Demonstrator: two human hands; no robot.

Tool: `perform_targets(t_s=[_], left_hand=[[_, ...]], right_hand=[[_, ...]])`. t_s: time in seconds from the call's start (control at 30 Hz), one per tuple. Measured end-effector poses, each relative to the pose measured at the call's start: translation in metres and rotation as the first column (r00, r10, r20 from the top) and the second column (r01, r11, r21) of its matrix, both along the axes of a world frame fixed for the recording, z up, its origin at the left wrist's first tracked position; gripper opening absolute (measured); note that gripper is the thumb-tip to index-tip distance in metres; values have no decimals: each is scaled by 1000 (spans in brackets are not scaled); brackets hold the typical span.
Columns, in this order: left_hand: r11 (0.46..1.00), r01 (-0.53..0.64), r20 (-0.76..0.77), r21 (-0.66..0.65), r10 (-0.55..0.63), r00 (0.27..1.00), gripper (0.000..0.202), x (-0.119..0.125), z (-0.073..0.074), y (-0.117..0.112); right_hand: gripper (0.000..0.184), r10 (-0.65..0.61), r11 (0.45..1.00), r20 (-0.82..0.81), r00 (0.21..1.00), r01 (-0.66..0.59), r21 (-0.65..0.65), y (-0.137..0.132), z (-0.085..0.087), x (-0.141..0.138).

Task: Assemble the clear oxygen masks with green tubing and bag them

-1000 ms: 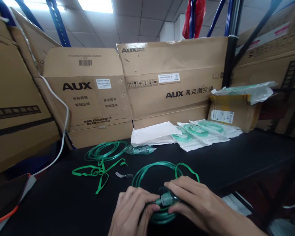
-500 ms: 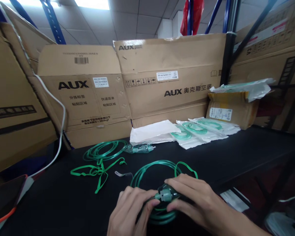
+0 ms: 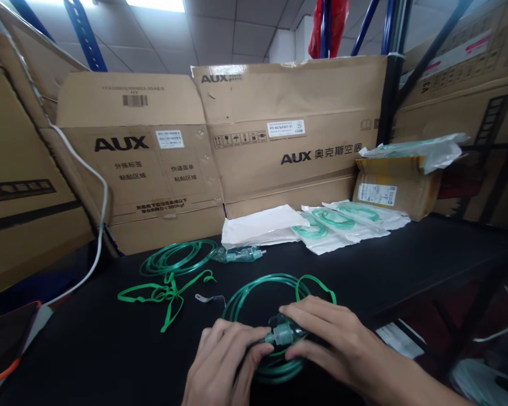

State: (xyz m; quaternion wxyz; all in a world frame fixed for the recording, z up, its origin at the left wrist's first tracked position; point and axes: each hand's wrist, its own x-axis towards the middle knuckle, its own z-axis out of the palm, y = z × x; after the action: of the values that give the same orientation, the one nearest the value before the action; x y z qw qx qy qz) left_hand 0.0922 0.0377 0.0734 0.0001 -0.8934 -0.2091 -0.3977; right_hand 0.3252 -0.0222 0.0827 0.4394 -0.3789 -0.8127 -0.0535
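Observation:
Between my hands is a clear green oxygen mask (image 3: pixel 284 332) with a pale connector at its end. My right hand (image 3: pixel 325 335) is closed around the mask body, which its fingers partly cover. With thumb and fingertips, my left hand (image 3: pixel 232 358) pinches the tubing end (image 3: pixel 269 338) where it meets the connector. The coiled green tubing (image 3: pixel 248 290) lies on the black table around and under both hands. A green elastic strap (image 3: pixel 315 278) loops up behind my right fingers.
Further left lie another coiled tube with a clear mask (image 3: pixel 241 255), tangled green straps (image 3: pixel 169 293) and a small metal strip (image 3: pixel 204 298). White packets (image 3: pixel 334 225) line the back before cardboard panels (image 3: pixel 279 163). An orange-edged device (image 3: pixel 8 338) sits at far left.
The camera view has shifted slightly. Both hands keep their hold on the mask and tubing; the connector appears turned a little.

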Motion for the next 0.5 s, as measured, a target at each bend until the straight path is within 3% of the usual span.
perform_targets(t_s=[0.5], left_hand=[[998, -57, -13, 3, 57, 998, 15, 2, -3, -1]], right_hand=[[31, 37, 998, -12, 999, -38, -43, 5, -7, 3]])
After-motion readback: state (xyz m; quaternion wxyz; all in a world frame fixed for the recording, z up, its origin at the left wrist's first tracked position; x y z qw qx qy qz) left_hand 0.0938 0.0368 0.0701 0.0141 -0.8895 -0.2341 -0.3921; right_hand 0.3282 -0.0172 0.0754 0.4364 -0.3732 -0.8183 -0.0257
